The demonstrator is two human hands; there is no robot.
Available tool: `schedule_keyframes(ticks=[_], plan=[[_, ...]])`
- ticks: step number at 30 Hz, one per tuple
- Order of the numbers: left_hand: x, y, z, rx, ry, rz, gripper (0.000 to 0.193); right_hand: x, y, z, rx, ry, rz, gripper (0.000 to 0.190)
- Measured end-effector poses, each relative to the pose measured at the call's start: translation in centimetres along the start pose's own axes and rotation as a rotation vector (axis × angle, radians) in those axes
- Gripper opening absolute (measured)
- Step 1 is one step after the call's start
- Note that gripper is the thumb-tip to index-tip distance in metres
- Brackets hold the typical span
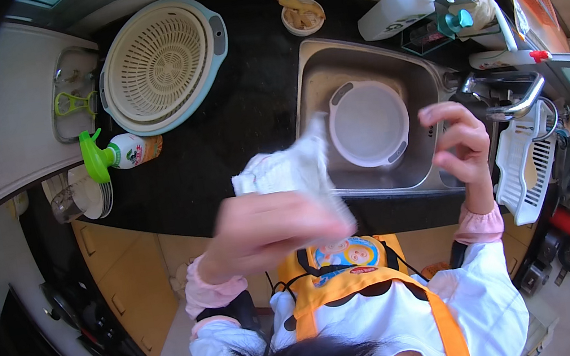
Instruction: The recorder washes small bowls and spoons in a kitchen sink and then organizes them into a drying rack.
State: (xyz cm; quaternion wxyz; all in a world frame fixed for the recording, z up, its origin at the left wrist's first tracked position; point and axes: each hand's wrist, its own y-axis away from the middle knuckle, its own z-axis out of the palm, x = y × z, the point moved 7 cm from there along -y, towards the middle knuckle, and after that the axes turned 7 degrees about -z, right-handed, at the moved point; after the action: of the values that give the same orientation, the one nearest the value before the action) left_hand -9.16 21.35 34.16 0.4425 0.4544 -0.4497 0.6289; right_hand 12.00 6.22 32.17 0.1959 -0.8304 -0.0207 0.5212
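My left hand, blurred by motion, grips a white cloth above the counter's front edge, left of the sink. The cloth hangs crumpled, with one corner sticking up towards the sink. Over the sink's right rim is my right hand, its fingers curled and apart, with nothing in them. Between and beyond the hands, a round white basin with grey handle grips sits inside the stainless steel sink. Neither hand touches the basin.
On the black counter stand a nested colander and basin, a green-topped spray bottle and a bowl of peelings. A white pump bottle, chrome faucet and white dish rack border the sink.
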Motion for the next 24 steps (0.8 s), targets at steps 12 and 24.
schedule_keyframes(ticks=[12, 24], plan=[[-3.2, 3.1, -2.5, 0.166, 0.056, -0.230, 0.015, 4.5, 0.7, 9.5, -0.635, -0.219, 0.150, 0.025], [-7.4, 14.2, -9.3, 1.006, 0.252, -0.524, 0.021, 5.8, -6.8, 14.2, -0.935, -0.358, 0.315, 0.018]])
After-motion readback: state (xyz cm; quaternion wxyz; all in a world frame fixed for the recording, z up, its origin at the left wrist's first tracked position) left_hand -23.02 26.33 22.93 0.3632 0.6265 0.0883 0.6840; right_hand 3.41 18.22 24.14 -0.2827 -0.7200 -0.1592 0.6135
